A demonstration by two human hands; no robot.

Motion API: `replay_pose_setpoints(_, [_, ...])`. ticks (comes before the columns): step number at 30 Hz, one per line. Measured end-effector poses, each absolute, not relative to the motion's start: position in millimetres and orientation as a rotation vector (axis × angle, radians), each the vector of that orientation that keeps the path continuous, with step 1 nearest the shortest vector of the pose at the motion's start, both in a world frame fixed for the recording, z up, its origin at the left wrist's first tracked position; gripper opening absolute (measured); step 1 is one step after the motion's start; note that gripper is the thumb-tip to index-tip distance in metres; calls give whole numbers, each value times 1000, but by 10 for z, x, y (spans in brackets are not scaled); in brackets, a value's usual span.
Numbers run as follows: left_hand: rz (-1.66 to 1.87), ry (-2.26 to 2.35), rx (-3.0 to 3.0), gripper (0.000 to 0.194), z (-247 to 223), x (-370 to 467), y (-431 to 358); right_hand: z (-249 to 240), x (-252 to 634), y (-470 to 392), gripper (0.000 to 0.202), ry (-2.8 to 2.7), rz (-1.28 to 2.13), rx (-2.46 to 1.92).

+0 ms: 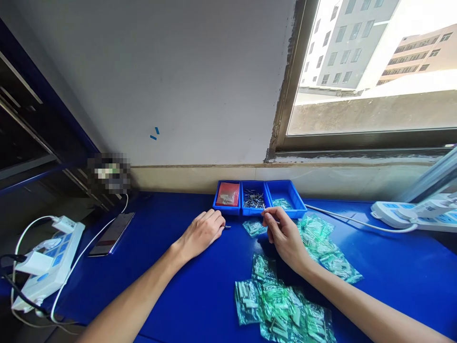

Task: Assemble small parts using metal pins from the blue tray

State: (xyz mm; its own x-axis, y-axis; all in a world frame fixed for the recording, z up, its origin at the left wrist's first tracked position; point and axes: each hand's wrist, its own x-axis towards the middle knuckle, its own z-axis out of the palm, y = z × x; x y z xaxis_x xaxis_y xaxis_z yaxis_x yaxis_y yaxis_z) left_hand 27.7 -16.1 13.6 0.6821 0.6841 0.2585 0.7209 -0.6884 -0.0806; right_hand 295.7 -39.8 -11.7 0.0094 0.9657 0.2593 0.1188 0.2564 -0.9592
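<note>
My left hand (204, 232) rests on the blue table, fingers curled down, with a small dark screw-like piece (227, 227) at its fingertips. My right hand (282, 232) is pinched in front of the bins, a thin small piece (263, 207) showing at its fingertips. The middle blue bin (254, 199) holds many loose metal screws. A red packet (227, 194) lies in the left bin, and a green packet (282, 204) in the right bin. One green packet (254, 227) lies between my hands. More green packets (282, 309) are piled in front and others (321, 245) beyond my right wrist.
A phone (112, 233) lies at the left on the table (171, 295). White power strips with cables stand at the far left (53, 262) and right (417, 214). A wall and window are behind the bins.
</note>
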Motion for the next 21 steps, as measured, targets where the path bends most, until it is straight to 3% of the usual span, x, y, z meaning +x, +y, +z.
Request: replay_pose_setpoints(21, [-510, -1222, -2659, 15, 49, 273, -103, -146, 2965, -394, 33, -1384, 966, -1113])
